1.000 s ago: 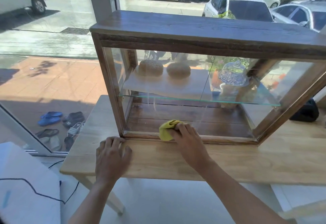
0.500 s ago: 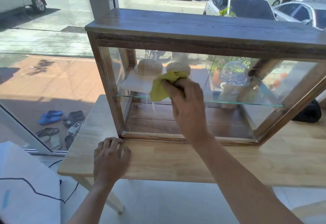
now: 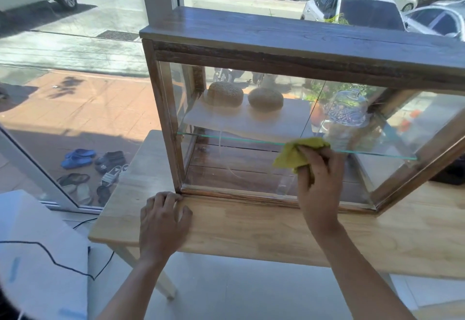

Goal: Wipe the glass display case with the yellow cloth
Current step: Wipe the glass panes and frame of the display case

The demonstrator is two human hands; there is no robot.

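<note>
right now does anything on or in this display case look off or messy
Mostly tidy. The one oddity: pale curved streaks show on the front pane of the wooden-framed glass display case, left of the crumpled yellow cloth that the right hand holds to the glass. The two round loaves sit upright, undisturbed.

The glass display case [image 3: 289,50] is a wood-framed box with a thick dark plank top and clear panes, standing upright on a pale wooden table [image 3: 251,229]. The yellow cloth [image 3: 294,153], bunched into a crumpled wad, lies pressed against the front pane at the level of the inner glass shelf.
</note>
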